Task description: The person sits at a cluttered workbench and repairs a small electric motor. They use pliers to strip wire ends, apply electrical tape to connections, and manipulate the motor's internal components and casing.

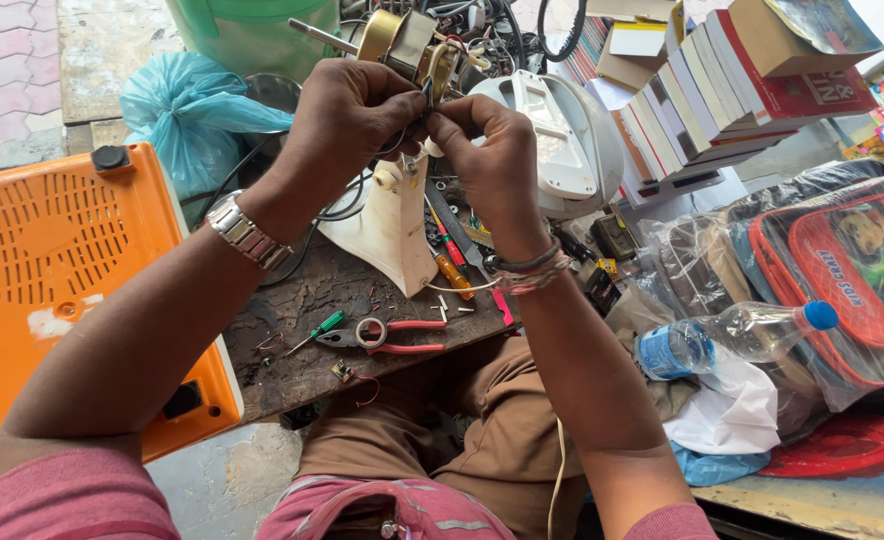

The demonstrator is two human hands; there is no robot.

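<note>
- Left hand [347, 115] raised above the dark workbench [292, 330], fingers curled tight around the lower part of a small electric motor [402, 42] with a brass-coloured frame and a metal shaft poking out to the left.
- Right hand [487, 150] just beside the left, above the workbench too — thumb and forefinger pinched narrow on thin wires [430, 90] hanging from the motor; exactly which wire sits in the pinch cannot be told.
- Motor held at the top of the view, well above the workbench, just in front of a white rounded plastic housing [572, 135].
- White cone-shaped plastic piece [392, 235] standing on the workbench straight below the two hands.
- Red-handled pliers [387, 335] lying flat near the front edge of the workbench, a small green-handled screwdriver [317, 333] just to their left.
- Orange-handled screwdriver [452, 272] lying on the workbench beside the cone, to its right.
- Metal wristwatch [247, 232] on the left wrist; thread bands [530, 270] on the right wrist.
- Orange slotted plastic casing [62, 270] left of the workbench, touching its edge.
- Stack of books [712, 90] behind and right of the workbench — a clear water bottle with a blue cap [732, 335] lying on wrapped bags to the right.
- Blue plastic bag [187, 115] behind the workbench on the left.
</note>
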